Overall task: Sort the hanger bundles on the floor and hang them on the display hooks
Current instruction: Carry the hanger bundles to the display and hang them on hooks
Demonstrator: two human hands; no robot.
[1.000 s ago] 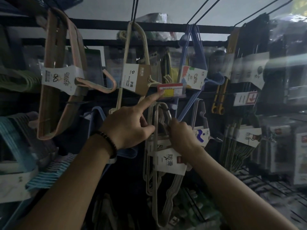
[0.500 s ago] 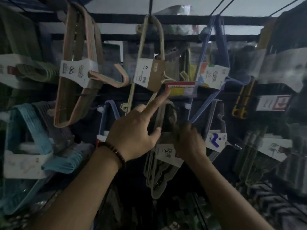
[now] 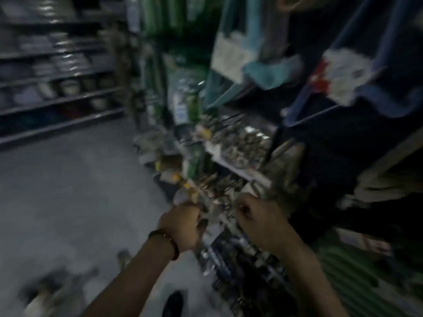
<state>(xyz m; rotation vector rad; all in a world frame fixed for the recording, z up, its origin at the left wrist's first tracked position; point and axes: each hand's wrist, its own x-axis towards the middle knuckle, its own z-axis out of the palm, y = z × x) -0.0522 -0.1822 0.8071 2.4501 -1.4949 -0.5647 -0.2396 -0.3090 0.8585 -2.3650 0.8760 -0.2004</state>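
The head view is badly motion-blurred. My left hand (image 3: 182, 225), with a bead bracelet at the wrist, is low in front of the display with its fingers curled and nothing visible in it. My right hand (image 3: 258, 216) is also curled, just below a blurred grey-beige hanger bundle (image 3: 286, 177); whether it grips that bundle is unclear. A teal hanger bundle (image 3: 258, 72) and a blue hanger bundle (image 3: 357, 88), both with white labels, hang higher up on the right. Blurred pale shapes (image 3: 48, 291) lie on the floor at the lower left.
Rows of hooks with small packaged goods (image 3: 217, 184) stick out from the display right by my hands. Grey floor (image 3: 75, 191) stretches to the left, with shelves of stacked bowls (image 3: 57, 72) beyond. A dark shoe (image 3: 174, 302) shows at the bottom.
The view has swung left and down from the hook display towards the aisle floor. Both hands have dropped from the hanging beige bundle, and the left forefinger no longer points.
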